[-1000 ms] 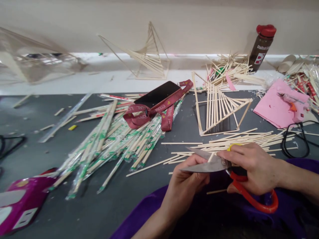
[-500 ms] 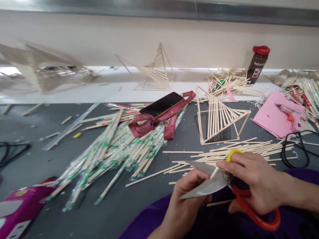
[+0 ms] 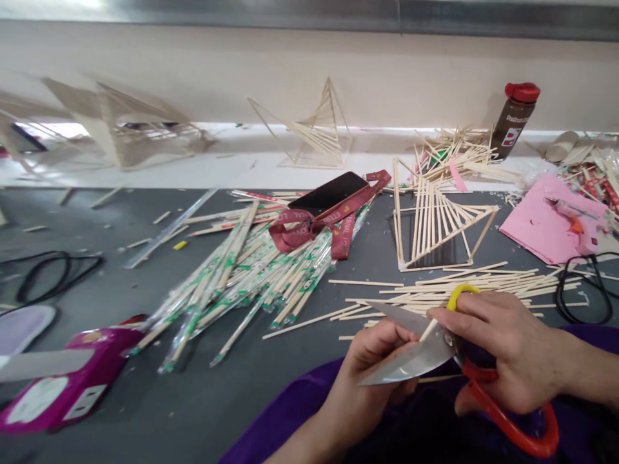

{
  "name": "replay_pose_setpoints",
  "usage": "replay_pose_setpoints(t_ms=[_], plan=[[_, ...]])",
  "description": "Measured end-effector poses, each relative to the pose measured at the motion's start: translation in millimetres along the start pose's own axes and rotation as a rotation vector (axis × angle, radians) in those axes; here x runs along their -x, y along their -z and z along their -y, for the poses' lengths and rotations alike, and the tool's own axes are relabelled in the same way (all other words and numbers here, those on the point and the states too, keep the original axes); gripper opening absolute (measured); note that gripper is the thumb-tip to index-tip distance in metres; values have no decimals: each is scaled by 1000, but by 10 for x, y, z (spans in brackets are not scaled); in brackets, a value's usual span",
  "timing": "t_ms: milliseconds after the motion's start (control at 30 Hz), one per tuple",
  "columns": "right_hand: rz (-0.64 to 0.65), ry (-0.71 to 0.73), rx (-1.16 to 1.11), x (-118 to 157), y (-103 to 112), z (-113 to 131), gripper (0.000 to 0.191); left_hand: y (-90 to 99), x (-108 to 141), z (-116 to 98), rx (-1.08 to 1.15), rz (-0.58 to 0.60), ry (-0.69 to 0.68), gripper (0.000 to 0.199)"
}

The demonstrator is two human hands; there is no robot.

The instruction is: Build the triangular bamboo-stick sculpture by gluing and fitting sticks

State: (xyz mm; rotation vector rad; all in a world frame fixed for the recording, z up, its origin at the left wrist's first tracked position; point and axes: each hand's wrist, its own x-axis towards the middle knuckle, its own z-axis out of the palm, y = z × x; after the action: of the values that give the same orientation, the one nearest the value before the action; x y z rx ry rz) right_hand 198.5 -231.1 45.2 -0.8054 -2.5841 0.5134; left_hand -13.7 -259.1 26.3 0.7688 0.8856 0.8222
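My right hand [image 3: 512,348] is closed on the red and yellow handles of the scissors [image 3: 411,366], whose blades stand apart and point left. Between the blades lies a thin wooden stick [image 3: 428,330]. My left hand [image 3: 374,367] pinches that stick just behind the blades, its lower fingers partly hidden by the lower blade. Loose sticks [image 3: 454,290] lie on the grey table [image 3: 193,412] beyond my hands. Behind them stands a frame of glued sticks [image 3: 435,225] with a fan of sticks across it.
Wrapped chopsticks [image 3: 232,277] lie left of centre, with a phone [image 3: 331,193] and red lanyard on top. A magenta object [image 3: 97,361] is at the lower left. Pink paper [image 3: 541,222] with a glue gun [image 3: 580,232], a bottle [image 3: 515,122] and a second stick model [image 3: 324,132] are farther back.
The view has shifted, so the table and its objects appear farther right and slightly higher. The scissors stay open around the stick, and both hands keep their holds.
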Motion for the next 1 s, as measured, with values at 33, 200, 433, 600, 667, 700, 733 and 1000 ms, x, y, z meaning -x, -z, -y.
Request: replay_pose_setpoints(t_ms=[33,200,433,600,667,700,733,1000], plan=[[1,9,-4,-3,-1,-5,75,6,-5,11,35,8,29,40],[8,38,-28,-1,-7,-31,76,8,-2,40,192,-6,141,42],[4,95,-41,21,-40,-61,72,10,-7,33,327,163,272,40],[11,104,-65,18,-25,-73,73,31,-41,48,337,268,324,41],[41,49,-69,18,4,-64,73,26,-48,38,335,185,306,36],[55,10,-65,16,20,-59,71,21,-52,27,317,121,282,33],[67,-29,-60,14,34,-54,70,17,-58,13,286,50,239,30],[154,-279,-9,-22,58,-40,76,0,-125,-40,4,-64,39,31]])
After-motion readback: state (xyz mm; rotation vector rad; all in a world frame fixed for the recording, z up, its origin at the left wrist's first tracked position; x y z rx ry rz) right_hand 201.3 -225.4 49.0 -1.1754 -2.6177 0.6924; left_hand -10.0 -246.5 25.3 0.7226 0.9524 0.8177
